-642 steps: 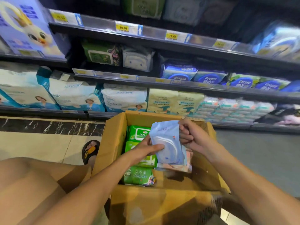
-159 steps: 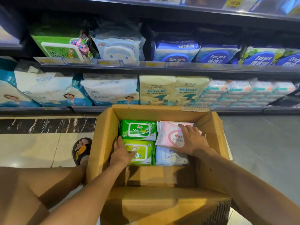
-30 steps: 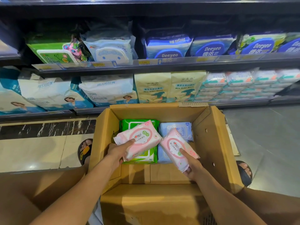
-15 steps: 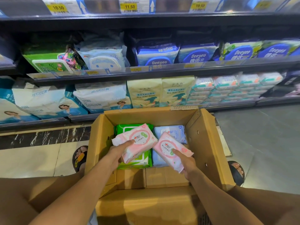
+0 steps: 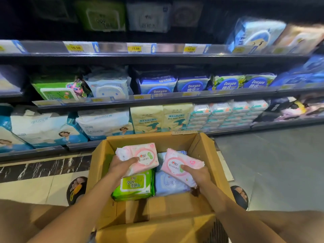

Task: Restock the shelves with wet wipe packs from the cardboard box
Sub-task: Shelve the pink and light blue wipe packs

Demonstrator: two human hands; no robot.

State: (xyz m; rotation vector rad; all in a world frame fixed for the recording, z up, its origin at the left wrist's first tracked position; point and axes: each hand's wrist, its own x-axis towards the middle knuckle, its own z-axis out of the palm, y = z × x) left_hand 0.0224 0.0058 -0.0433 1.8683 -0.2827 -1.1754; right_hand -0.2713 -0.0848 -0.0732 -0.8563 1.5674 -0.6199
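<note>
An open cardboard box (image 5: 204, 148) stands on the floor in front of the shelves. My left hand (image 5: 121, 166) grips a pink wet wipe pack (image 5: 142, 156) above the box's left half. My right hand (image 5: 198, 174) grips a second pink wet wipe pack (image 5: 177, 163) above the right half. Inside the box lie a green pack (image 5: 134, 185) and a pale blue pack (image 5: 171, 185). The shelves (image 5: 157, 57) hold rows of wipe packs behind price strips.
Large diaper bags (image 5: 103, 123) and yellow wipe bags (image 5: 162, 118) fill the bottom shelf just behind the box. Stacked small packs (image 5: 226, 114) sit to their right. My sandalled feet (image 5: 76, 189) flank the box. Grey floor lies to the right.
Both hands have lifted their pink packs slightly higher above the box. The view has tilted upward, showing more of the upper shelves.
</note>
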